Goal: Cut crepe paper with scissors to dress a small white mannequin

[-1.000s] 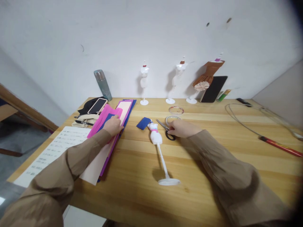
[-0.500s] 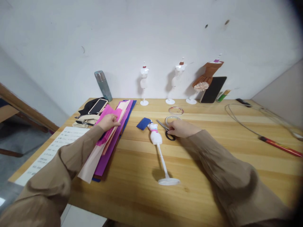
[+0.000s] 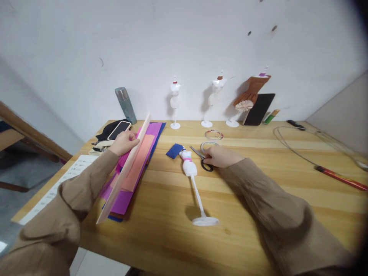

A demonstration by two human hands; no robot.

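My left hand point(image 3: 124, 142) grips the top sheets of a stack of coloured paper point(image 3: 135, 168) and holds them lifted on edge, a pale pink sheet point(image 3: 126, 168) outermost. Orange, purple and blue sheets lie flat beneath. My right hand point(image 3: 221, 156) rests closed on the black handles of a pair of scissors point(image 3: 201, 157). A small white mannequin point(image 3: 191, 172) with a pink band lies on its side between my hands, its round base towards me. A folded blue piece point(image 3: 174, 150) lies at its head.
Two white mannequins point(image 3: 174, 100) and one in a brown paper dress point(image 3: 250, 94) stand by the wall, with a grey bottle point(image 3: 125, 104) and a dark tablet point(image 3: 258, 108). Tape rolls point(image 3: 214, 134), a phone point(image 3: 119, 129), a printed sheet point(image 3: 57, 184), cables and a red tool point(image 3: 340, 177) lie on the wooden table point(image 3: 258, 214).
My left hand has lifted the upper sheets of the stack from flat to standing on edge, uncovering an orange sheet. My right hand has stayed on the scissors.
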